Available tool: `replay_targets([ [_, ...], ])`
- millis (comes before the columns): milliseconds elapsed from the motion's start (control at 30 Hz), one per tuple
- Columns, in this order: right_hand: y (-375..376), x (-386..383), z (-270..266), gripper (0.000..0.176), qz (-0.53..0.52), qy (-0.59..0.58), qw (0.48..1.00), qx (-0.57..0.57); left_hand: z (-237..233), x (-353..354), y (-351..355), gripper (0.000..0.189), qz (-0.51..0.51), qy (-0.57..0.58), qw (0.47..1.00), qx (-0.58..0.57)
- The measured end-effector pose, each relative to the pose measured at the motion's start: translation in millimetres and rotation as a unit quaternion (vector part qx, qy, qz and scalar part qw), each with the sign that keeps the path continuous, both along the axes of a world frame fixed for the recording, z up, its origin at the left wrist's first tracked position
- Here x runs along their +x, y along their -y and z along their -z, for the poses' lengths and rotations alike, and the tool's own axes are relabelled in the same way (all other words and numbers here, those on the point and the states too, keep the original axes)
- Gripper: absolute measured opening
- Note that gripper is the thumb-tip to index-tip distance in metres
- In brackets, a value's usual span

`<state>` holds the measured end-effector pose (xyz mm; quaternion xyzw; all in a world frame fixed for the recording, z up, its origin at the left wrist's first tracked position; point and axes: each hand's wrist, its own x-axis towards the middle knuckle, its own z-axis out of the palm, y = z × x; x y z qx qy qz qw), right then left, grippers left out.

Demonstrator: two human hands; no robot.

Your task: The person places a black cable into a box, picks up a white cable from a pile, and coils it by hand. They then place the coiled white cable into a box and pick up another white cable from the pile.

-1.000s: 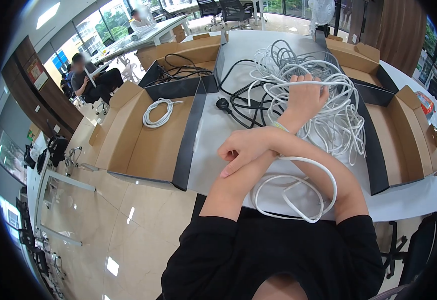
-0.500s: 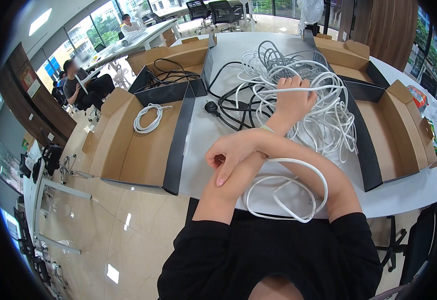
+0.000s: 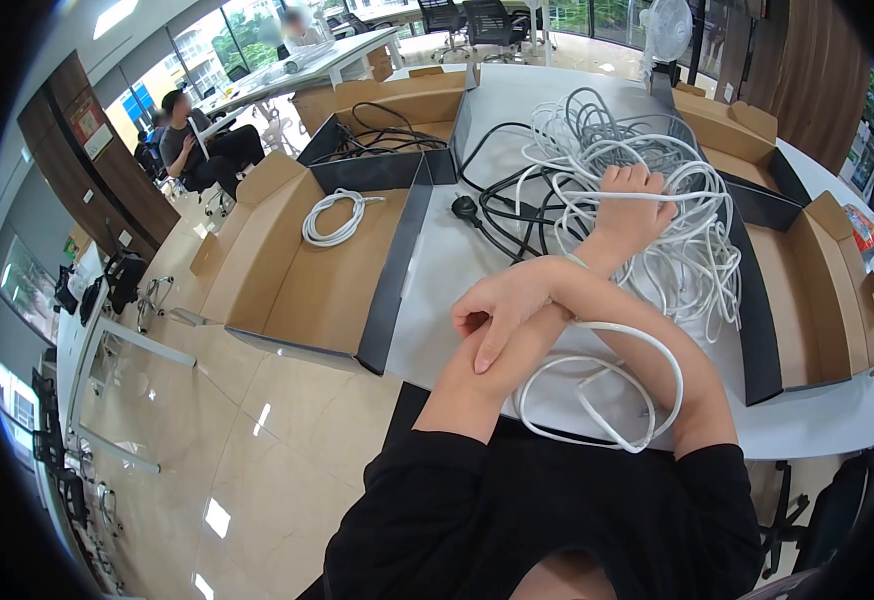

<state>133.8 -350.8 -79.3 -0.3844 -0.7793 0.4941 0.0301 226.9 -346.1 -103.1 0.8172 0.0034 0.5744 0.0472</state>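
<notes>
My forearms are crossed. My left hand point(image 3: 634, 212) reaches into a big tangle of white cables point(image 3: 697, 255), its fingers curled round a white cable. Lying against my left forearm, my right hand point(image 3: 497, 312) has its thumb apart from its bent fingers and no cable visible in it. A loose loop of white cable point(image 3: 669, 362) hangs around my crossed arms near the table's front edge. Grey cable point(image 3: 597, 115) lies at the back of the tangle. Black cables with a plug point(image 3: 465, 208) are left of it.
On the left, an open box point(image 3: 307, 290) contains a coiled white cable point(image 3: 337, 218); the box behind holds black cables point(image 3: 387, 135). Two more open boxes point(image 3: 802, 300) stand right, beside colourful packets point(image 3: 862, 230). Seated people point(image 3: 197, 150) and a fan point(image 3: 669, 30) are farther off.
The camera view has turned slightly, so the whole scene sits farther right in the picture. Both hands keep nearly the same pose.
</notes>
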Motion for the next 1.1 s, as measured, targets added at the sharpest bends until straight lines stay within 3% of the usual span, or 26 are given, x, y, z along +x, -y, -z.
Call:
replay_targets([
  [333, -1, 4, 5, 0.059, 0.014, 0.028, 0.999, 0.038, 1, 0, 1, 0.019, 0.004, 0.005, 1.000, -0.004],
  [400, 2, 6, 11, 0.061, 0.017, -0.100, 0.993, 0.067, 2, 1, 1, 0.019, 0.006, 0.010, 1.000, -0.003],
  [433, 1, 7, 12, 0.061, 0.018, -0.100, 0.993, 0.067, 2, 2, 1, 0.019, 0.004, 0.012, 1.000, -0.001],
  [500, 0, 5, 7, 0.063, 0.003, -0.049, 0.999, 0.002, 2, 2, 2, 0.020, 0.002, 0.012, 1.000, 0.001],
  [600, 0, 1, 2, 0.061, 0.014, 0.028, 0.999, 0.038, 1, 1, 1, 0.020, 0.004, 0.010, 1.000, 0.003],
  [833, 1, 2, -1, 0.059, 0.028, 0.060, 0.995, 0.076, 2, 1, 1, 0.020, 0.005, 0.016, 1.000, 0.005],
  [1000, 4, 6, 7, 0.063, 0.023, -0.033, 0.997, 0.064, 2, 1, 3, 0.020, 0.002, 0.013, 1.000, 0.001],
  [1100, 0, 4, 6, 0.065, 0.022, 0.029, 0.997, 0.064, 1, 1, 2, 0.020, 0.000, 0.010, 1.000, 0.003],
])
